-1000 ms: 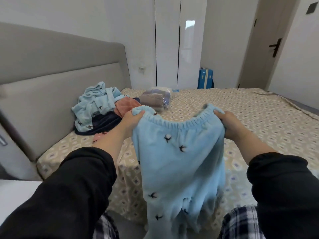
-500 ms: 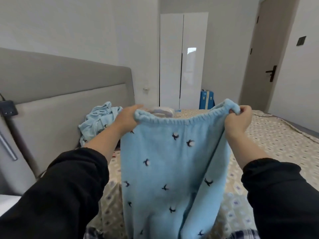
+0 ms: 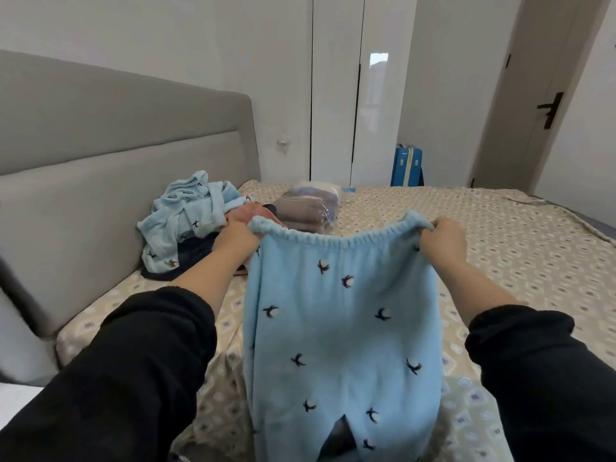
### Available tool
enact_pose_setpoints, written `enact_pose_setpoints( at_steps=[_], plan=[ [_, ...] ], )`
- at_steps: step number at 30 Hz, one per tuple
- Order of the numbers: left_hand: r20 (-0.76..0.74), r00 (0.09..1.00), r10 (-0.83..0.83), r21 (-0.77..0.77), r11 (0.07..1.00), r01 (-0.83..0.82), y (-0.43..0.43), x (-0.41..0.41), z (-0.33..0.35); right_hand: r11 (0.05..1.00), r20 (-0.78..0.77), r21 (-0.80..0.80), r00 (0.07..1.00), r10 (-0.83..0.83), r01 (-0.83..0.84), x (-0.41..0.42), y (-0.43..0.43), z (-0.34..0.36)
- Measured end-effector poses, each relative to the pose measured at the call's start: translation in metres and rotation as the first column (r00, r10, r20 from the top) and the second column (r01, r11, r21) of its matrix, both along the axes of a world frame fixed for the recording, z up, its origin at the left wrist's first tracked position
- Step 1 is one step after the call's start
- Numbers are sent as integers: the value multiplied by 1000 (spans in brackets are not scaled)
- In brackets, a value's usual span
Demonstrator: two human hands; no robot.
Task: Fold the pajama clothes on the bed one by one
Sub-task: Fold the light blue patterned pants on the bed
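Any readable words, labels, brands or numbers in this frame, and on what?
None can be read.
The blue pajama pants carry only dark bird motifs, no lettering.
The small blue item beside the plastic-wrapped bundle is too small to make out.
The blue suitcase shows no legible marking.

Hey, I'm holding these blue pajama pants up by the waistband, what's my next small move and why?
Probably bring the left hand across to the right hand, folding the pajama pants leg on leg. Each hand grips one end of the waistband, and the pants hang spread and unfolded above the bed.
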State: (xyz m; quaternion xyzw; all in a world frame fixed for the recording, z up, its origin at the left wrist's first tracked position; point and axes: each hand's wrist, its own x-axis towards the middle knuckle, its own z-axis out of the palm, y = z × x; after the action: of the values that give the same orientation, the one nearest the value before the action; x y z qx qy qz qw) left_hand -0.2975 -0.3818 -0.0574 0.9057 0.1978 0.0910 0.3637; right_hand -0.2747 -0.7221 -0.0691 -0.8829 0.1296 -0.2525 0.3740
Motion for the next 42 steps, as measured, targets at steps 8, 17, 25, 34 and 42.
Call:
enact_pose_setpoints(
  at_steps=[8, 17, 25, 34, 42],
  plan=[
    [82, 996, 43, -468, 884, 1, -27, 103, -60, 978, 100, 156, 988, 121, -135, 65, 13, -42],
    [534, 835, -135, -251, 917, 309, -74, 217, 5, 954, 275, -189, 920, 278, -232, 188, 19, 2],
    [-398, 777, -488, 341, 707, 619, -95, 175, -218, 809, -486, -365, 835, 257, -461, 166, 46, -174],
    [-355, 803, -478, 433, 677, 595, -83, 136, -254, 669, -673, -439, 713, 199, -600, 100, 48, -241],
    [-337, 782, -525, 442, 645, 623, -80, 66, -252, 688, -624, -452, 753, 210, -567, 47, 47, -240]
  ],
)
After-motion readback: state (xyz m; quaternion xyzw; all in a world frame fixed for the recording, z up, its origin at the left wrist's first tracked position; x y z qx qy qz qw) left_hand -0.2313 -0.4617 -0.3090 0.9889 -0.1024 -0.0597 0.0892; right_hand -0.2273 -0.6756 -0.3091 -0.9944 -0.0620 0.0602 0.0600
